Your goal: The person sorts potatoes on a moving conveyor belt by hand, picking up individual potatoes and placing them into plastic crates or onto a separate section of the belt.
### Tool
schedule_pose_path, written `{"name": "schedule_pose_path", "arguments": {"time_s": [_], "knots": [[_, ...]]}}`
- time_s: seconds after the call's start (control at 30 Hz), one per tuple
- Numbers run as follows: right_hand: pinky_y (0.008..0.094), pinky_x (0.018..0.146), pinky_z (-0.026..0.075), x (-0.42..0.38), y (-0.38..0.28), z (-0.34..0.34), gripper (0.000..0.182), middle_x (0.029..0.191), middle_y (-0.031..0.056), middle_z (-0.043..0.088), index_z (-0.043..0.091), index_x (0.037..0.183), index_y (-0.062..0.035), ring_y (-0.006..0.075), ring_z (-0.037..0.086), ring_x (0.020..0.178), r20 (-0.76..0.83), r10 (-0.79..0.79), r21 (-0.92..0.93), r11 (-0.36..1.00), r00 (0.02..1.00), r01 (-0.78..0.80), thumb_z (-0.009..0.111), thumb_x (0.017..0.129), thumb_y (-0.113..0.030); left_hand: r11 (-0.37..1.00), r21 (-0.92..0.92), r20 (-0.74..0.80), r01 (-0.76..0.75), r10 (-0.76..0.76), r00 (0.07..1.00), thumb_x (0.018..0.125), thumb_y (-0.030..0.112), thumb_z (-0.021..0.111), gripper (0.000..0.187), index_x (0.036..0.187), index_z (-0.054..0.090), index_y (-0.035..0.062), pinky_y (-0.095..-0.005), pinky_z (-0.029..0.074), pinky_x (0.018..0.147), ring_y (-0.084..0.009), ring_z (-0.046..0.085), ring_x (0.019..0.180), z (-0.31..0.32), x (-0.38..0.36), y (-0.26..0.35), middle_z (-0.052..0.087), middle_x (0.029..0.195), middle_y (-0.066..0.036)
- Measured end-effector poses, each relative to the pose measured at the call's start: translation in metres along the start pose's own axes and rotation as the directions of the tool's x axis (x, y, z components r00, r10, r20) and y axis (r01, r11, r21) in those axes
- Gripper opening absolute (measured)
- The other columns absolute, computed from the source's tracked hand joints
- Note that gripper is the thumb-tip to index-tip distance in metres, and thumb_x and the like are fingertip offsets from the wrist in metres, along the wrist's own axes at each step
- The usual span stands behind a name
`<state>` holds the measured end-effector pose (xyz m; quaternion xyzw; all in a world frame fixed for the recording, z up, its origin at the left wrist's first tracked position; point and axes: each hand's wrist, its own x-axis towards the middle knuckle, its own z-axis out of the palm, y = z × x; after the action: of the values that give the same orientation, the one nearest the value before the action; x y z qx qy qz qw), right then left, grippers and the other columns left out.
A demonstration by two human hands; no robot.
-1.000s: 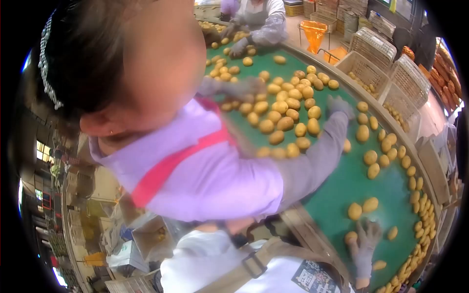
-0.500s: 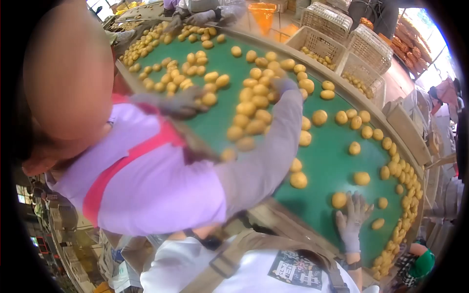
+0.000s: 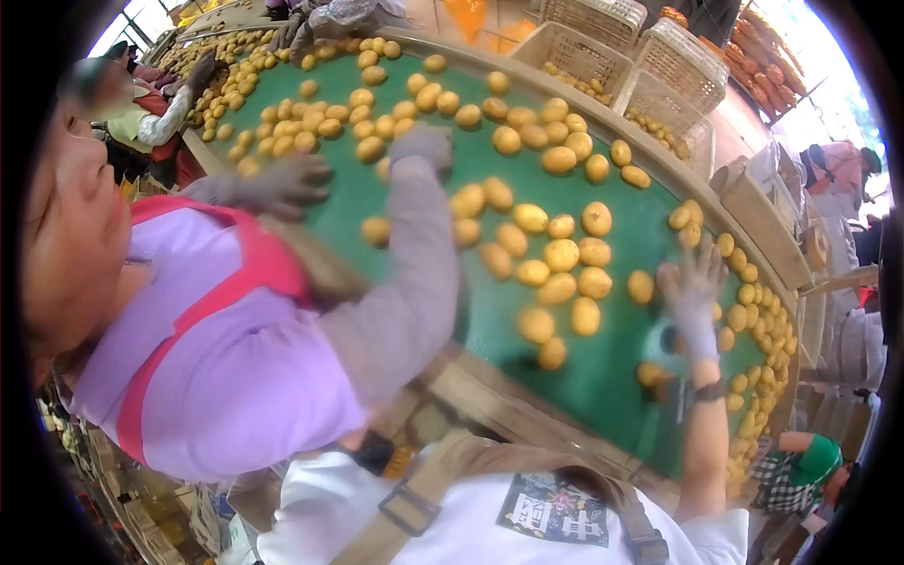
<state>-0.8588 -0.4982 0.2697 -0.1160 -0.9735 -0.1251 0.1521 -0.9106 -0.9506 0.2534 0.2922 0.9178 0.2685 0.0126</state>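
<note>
My right hand (image 3: 695,287), in a grey glove with a dark band at the wrist, reaches over the green belt (image 3: 603,405). Its fingers are spread, with nothing held. Just left of the thumb lies a single potato (image 3: 640,286); others sit right of the palm and below it, near the wrist. A looser group of potatoes (image 3: 561,255) covers the middle of the belt. My left hand does not show.
At the left a co-worker in a purple top (image 3: 235,377) stretches one gloved hand (image 3: 422,148) over the belt, the other (image 3: 294,186) at its near edge. Crates (image 3: 574,52) stand beyond the far rail (image 3: 650,179). Potatoes line the right curve. More people are further off.
My right hand has moved forward, away from my body, fingers still spread. More potatoes now lie in mid-belt. The co-worker's reaching arm has swung left, and the whole view has shifted a little.
</note>
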Motion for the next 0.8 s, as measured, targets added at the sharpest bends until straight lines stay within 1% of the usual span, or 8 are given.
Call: {"name": "schedule_pose_path", "arguments": {"time_s": [0.1, 0.17, 0.3, 0.4, 0.5, 0.6, 0.67, 0.8], "knots": [[0.0601, 0.116, 0.024, 0.036, 0.000, 0.030, 0.063, 0.149, 0.0233, 0.046, 0.050, 0.147, -0.0177, 0.0460, 0.040, 0.137, 0.027, 0.196, 0.249, 0.948, 0.980, -0.197, 0.067, 0.090, -0.041, 1.000, 0.006, -0.045, 0.029, -0.029, 0.999, 0.093, 0.022, 0.067, 0.042, 0.131, 0.063, 0.0052, -0.0434, 0.037, 0.114, -0.0366, 0.048, 0.134, -0.005, -0.008, 0.002, 0.051, 0.144, -0.020], [0.0608, 0.117, 0.023, 0.040, -0.054, 0.033, 0.069, 0.151, 0.0218, 0.044, 0.048, 0.148, -0.0181, 0.0440, 0.038, 0.140, -0.169, -0.130, 0.142, 0.978, 0.977, 0.155, 0.068, 0.088, -0.047, 0.999, 0.007, -0.064, 0.041, -0.041, 0.997, 0.093, 0.022, 0.067, 0.041, 0.130, 0.064, 0.0051, -0.0435, 0.038, 0.114, -0.0365, 0.049, 0.133, -0.007, -0.005, 0.002, 0.053, 0.142, -0.020], [0.0636, 0.117, 0.021, 0.024, -0.164, -0.058, 0.079, 0.154, 0.0169, 0.042, 0.051, 0.146, -0.0212, 0.0403, 0.035, 0.144, 0.248, -0.444, 0.381, 0.862, 0.861, 0.335, 0.076, 0.078, -0.053, 0.998, 0.007, -0.082, 0.069, -0.069, 0.994, 0.092, 0.022, 0.069, 0.041, 0.129, 0.065, 0.0048, -0.0439, 0.039, 0.112, -0.0363, 0.051, 0.130, -0.010, -0.002, 0.003, 0.055, 0.139, -0.020], [0.0661, 0.111, 0.028, -0.008, -0.162, -0.083, 0.063, 0.140, 0.0119, 0.055, 0.061, 0.131, -0.0199, 0.0341, 0.045, 0.137, 0.137, -0.686, 0.495, 0.672, 0.714, 0.551, 0.076, 0.077, -0.047, 0.997, -0.013, -0.090, 0.075, -0.076, 0.993, 0.092, 0.022, 0.069, 0.040, 0.128, 0.065, 0.0047, -0.0442, 0.040, 0.111, -0.0361, 0.053, 0.128, -0.008, -0.002, 0.003, 0.058, 0.136, -0.019], [0.0674, 0.112, 0.027, -0.012, -0.128, -0.062, 0.059, 0.138, 0.0127, 0.055, 0.060, 0.131, -0.0196, 0.0371, 0.045, 0.136, 0.084, -0.564, 0.479, 0.745, 0.821, 0.463, 0.075, 0.079, -0.042, 0.996, -0.048, -0.098, 0.077, -0.082, 0.992, 0.091, 0.021, 0.070, 0.040, 0.127, 0.066, 0.0045, -0.0445, 0.041, 0.111, -0.0360, 0.055, 0.126, -0.005, 0.001, -0.002, 0.060, 0.133, -0.019], [0.0666, 0.111, 0.028, 0.006, -0.081, -0.028, 0.050, 0.137, 0.0164, 0.056, 0.061, 0.132, -0.0144, 0.0409, 0.049, 0.129, -0.019, -0.209, 0.367, 0.908, 0.978, 0.201, 0.069, 0.086, -0.031, 0.989, -0.123, -0.081, 0.080, -0.091, 0.993, 0.090, 0.021, 0.071, 0.039, 0.125, 0.067, 0.0043, -0.0448, 0.042, 0.110, -0.0358, 0.056, 0.124, 0.002, 0.009, -0.013, 0.062, 0.130, -0.018], [0.0647, 0.109, 0.031, 0.043, -0.057, -0.015, 0.049, 0.131, 0.0166, 0.061, 0.060, 0.134, -0.0130, 0.0379, 0.054, 0.125, -0.143, -0.186, 0.228, 0.950, 0.972, 0.215, 0.068, 0.088, -0.029, 0.990, -0.118, -0.068, 0.077, -0.085, 0.994, 0.090, 0.021, 0.072, 0.039, 0.125, 0.067, 0.0042, -0.0449, 0.043, 0.109, -0.0357, 0.057, 0.123, 0.001, 0.016, -0.017, 0.063, 0.128, -0.018], [0.0595, 0.108, 0.034, 0.142, -0.077, -0.029, 0.045, 0.124, 0.0154, 0.066, 0.060, 0.133, -0.0138, 0.0357, 0.058, 0.121, 0.002, -0.238, 0.412, 0.885, 0.971, 0.217, 0.061, 0.093, -0.032, 0.998, 0.063, -0.144, 0.001, 0.009, 0.990, 0.090, 0.020, 0.072, 0.035, 0.122, 0.069, 0.0055, -0.0430, 0.046, 0.104, -0.0328, 0.061, 0.117, -0.016, 0.020, -0.007, 0.068, 0.120, -0.015]]}}
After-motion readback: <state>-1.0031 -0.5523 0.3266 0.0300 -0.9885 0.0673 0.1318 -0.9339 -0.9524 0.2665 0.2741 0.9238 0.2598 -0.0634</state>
